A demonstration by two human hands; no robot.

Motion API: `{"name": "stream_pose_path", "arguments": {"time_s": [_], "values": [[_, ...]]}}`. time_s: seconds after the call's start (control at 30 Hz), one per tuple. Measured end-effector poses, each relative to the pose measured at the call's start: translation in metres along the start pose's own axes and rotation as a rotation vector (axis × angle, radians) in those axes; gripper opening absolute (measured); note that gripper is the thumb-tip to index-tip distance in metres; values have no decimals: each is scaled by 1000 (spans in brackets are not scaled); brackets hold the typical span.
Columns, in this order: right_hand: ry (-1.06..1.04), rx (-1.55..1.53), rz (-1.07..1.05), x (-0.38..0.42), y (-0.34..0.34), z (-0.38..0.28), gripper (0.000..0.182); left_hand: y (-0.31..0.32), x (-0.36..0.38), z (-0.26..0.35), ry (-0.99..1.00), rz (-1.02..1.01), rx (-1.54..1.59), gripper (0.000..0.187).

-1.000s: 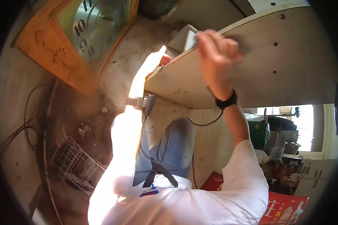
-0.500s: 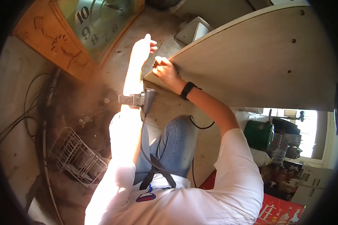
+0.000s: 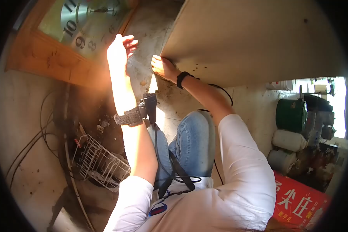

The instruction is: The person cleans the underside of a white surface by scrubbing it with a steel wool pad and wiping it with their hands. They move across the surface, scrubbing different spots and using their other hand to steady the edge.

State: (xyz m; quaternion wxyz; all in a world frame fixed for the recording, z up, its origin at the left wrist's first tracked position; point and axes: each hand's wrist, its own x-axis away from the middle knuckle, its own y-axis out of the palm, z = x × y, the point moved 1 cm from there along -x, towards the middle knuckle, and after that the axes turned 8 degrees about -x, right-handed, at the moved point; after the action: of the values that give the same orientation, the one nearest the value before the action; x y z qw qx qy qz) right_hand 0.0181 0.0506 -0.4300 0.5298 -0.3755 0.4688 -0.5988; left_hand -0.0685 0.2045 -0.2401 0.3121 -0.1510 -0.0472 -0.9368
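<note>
My right hand (image 3: 164, 67) is closed on the lower corner of a large beige board (image 3: 259, 42), which rises from my fingers toward the upper right. A few dark holes show in the board's face. My left hand (image 3: 120, 50) is raised in bright sunlight to the left of that corner, apart from the board. Its fingers are loosely bent and spread a little, and I see nothing in them. A black device on a strap (image 3: 137, 112) sits on my left forearm, and a black band (image 3: 182, 79) is around my right wrist.
A wooden-framed clock (image 3: 54, 58) stands at the upper left. Below it are a white wire rack (image 3: 104, 162) and loose black cables (image 3: 42, 135). At the right are a green drum (image 3: 292, 115), a pale plastic container (image 3: 289, 140) and a red printed box (image 3: 297, 203).
My left hand has moved left, away from the board's corner. The board now fills more of the upper right and is angled differently, with my right hand still at its corner.
</note>
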Motion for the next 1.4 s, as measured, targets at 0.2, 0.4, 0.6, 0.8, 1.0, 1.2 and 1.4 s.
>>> {"name": "stream_pose_path", "arguments": {"time_s": [0.2,0.4,0.6,0.8,1.0,1.2,1.4], "values": [[-126,11,213,56,-75,42,21,33,11,-6,17,-44,76,39],[117,299,367,141,-177,90,47,77,24,-3,111,-111,-88,46],[403,182,865,143,-221,104,49,82,30,2,149,-207,-74,53],[52,66,411,102,-103,52,41,78,35,5,148,-255,-65,57],[119,177,277,128,-80,45,26,64,33,12,159,-323,-127,60],[617,198,838,180,-167,102,45,78,25,5,198,-252,-37,60],[1062,420,1396,263,-172,126,30,97,11,-2,361,-176,63,54]]}}
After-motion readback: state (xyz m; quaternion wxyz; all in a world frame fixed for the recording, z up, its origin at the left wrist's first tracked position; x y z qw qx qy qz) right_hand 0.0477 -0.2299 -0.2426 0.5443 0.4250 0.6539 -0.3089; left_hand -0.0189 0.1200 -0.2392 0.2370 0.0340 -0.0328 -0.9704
